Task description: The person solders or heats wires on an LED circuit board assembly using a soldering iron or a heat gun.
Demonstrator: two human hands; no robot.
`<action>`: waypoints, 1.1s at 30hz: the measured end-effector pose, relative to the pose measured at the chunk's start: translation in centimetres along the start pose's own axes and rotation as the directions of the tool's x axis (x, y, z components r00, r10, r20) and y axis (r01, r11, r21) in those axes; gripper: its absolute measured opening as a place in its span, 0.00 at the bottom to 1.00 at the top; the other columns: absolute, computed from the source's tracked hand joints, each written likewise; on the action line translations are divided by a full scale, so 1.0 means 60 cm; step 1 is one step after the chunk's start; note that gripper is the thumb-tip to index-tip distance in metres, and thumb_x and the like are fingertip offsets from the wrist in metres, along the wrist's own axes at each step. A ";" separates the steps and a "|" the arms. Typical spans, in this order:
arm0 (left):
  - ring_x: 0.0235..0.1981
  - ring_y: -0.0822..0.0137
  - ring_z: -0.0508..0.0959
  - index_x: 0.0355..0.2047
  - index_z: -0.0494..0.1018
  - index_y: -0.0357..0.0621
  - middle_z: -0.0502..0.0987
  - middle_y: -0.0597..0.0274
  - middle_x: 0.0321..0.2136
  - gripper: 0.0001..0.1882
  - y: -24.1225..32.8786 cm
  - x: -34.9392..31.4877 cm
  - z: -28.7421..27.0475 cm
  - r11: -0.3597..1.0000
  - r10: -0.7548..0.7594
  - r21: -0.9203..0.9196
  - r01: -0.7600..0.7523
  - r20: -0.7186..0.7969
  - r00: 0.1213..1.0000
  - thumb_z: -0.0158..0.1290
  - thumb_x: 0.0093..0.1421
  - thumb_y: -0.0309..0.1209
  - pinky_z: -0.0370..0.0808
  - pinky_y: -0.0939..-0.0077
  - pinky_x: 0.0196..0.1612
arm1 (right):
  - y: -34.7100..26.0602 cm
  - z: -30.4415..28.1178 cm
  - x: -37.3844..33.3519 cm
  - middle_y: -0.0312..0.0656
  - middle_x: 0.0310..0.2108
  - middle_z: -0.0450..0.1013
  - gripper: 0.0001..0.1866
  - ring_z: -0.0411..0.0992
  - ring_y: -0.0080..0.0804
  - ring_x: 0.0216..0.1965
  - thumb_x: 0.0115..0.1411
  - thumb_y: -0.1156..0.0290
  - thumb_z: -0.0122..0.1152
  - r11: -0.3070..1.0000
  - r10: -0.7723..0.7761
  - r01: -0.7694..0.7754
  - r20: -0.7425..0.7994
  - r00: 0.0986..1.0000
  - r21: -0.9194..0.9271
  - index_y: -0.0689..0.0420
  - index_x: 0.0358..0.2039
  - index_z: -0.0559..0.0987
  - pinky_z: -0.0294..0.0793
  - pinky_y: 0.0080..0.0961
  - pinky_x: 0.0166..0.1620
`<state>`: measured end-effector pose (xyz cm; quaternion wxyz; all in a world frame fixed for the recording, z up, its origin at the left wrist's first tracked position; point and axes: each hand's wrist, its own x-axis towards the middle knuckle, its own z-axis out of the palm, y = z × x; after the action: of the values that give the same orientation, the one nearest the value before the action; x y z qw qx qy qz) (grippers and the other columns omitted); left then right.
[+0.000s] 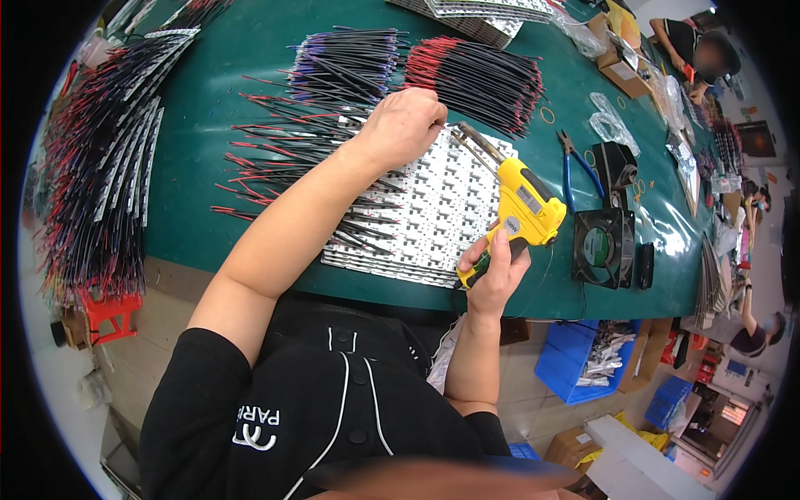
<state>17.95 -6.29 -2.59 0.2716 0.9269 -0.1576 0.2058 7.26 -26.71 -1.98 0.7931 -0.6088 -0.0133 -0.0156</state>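
Black shirt (292, 392) foremost, right hand (500, 271) clasps a yellow-bodied soldering gun (527, 202) while left hand (402, 127) curls, contents unclear.

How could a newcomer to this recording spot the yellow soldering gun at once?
On the green table, find the white circuit boards in front of the person. At their right edge, the right hand grips the soldering gun. Its bright yellow body sets it apart from the blue-handled pliers and black fan to its right.

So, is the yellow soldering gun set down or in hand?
In hand: the right hand grips the yellow soldering gun by its handle, tip near the left hand.
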 end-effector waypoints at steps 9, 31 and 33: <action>0.33 0.56 0.75 0.25 0.76 0.40 0.74 0.57 0.24 0.05 0.002 0.001 -0.005 0.999 -0.029 -0.016 0.030 0.028 0.999 0.57 0.48 0.27 0.72 0.63 0.37 | -0.001 0.006 0.000 0.38 0.13 0.66 0.09 0.63 0.21 0.11 0.64 0.69 0.46 0.999 0.006 -0.004 -0.040 0.999 0.038 0.63 0.31 0.67 0.62 0.17 0.16; 0.33 0.56 0.75 0.26 0.75 0.40 0.73 0.58 0.25 0.04 0.000 0.001 -0.002 1.000 0.002 0.003 -0.002 0.024 1.000 0.56 0.48 0.25 0.73 0.63 0.36 | -0.010 0.005 -0.001 0.43 0.20 0.68 0.17 0.61 0.22 0.11 0.62 0.70 0.47 0.997 -0.068 0.067 -0.043 0.997 -0.037 0.70 0.46 0.66 0.63 0.17 0.15; 0.33 0.56 0.75 0.26 0.75 0.40 0.73 0.58 0.25 0.04 -0.001 0.000 -0.002 1.000 0.007 0.003 -0.007 0.015 1.000 0.56 0.48 0.25 0.73 0.63 0.36 | -0.008 0.003 -0.001 0.43 0.19 0.67 0.17 0.61 0.22 0.11 0.62 0.69 0.46 0.997 -0.078 0.078 -0.064 0.995 -0.004 0.70 0.46 0.66 0.63 0.18 0.15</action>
<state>17.93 -6.18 -2.54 0.2683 0.9282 -0.1626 0.1999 7.20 -26.66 -1.47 0.7914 -0.6077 -0.0117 -0.0659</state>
